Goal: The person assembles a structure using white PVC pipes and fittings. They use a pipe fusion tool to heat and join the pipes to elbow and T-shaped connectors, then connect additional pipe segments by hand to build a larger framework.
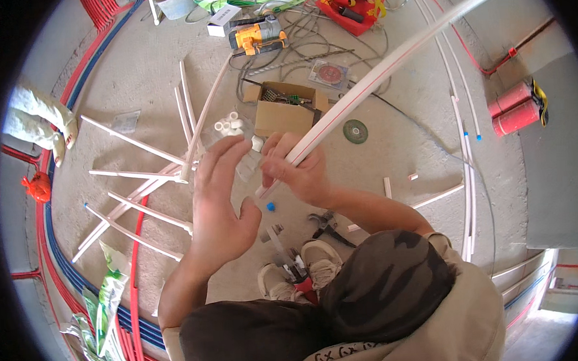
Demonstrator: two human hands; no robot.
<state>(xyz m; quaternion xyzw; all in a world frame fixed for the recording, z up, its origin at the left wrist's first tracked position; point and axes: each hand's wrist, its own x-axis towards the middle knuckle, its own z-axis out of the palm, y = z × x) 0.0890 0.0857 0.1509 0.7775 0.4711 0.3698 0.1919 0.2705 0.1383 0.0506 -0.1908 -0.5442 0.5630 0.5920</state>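
A long white plastic pipe (362,87) with a thin red stripe slants up to the far right. My right hand (298,170) grips it close to its near end. Beside that end is my left hand (222,203), fingers spread and thumb apart, with nothing in it. A small blue cap (270,207) lies on the floor just below the pipe's end. Closer to my shoes rests a dark pipe cutter (330,228). Beyond my left hand, white pipe fittings (228,124) sit in a loose group, partly on clear plastic.
Joined white pipes (144,185) spread across the floor at left. A cardboard box (283,118), a green disc (355,131), a yellow power tool (257,38) with tangled cable and a red tool bag (352,10) lie ahead. Red cylinders (517,108) stand at right, near long pipes (464,173).
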